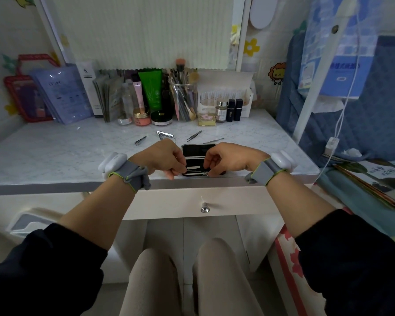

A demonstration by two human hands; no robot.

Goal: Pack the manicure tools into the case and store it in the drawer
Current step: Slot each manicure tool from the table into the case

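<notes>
A: Where's the case?

B: The case [198,149] lies open at the front edge of the tabletop [55,151], just above the drawer [226,201]; lid flat toward the back, black lining showing; both hands are over the near half.

A: L side, how are the fingers?

B: The left hand [165,157] is knuckles-up at the case's left edge; its fingers [172,173] are curled in tight w/ almost no gap, tips pinching the left end of a thin tool [195,171] that lies crosswise in the near half.

A: R side?

B: The right hand [225,159] mirrors it; fingers [211,172] curled, thumb & forefinger closed on the tool's right end; whether the tips also touch a strap there, can't tell; too small.

A: Other tools?

B: A pale flat piece sits in the case just behind the thin tool; four more are loose on the tabletop beyond the lid, apart from each other: small clipper [140,140] to the left, large clipper [164,134] behind the left hand, tweezers [194,135], slim pick [213,140] just past the lid's right corner.

A: Drawer?

B: Closed; knob [205,209] in the middle of its front, below the hands.

A: Anything else?

B: A row of cosmetics [151,94] along the back wall, well apart from the case.
</notes>
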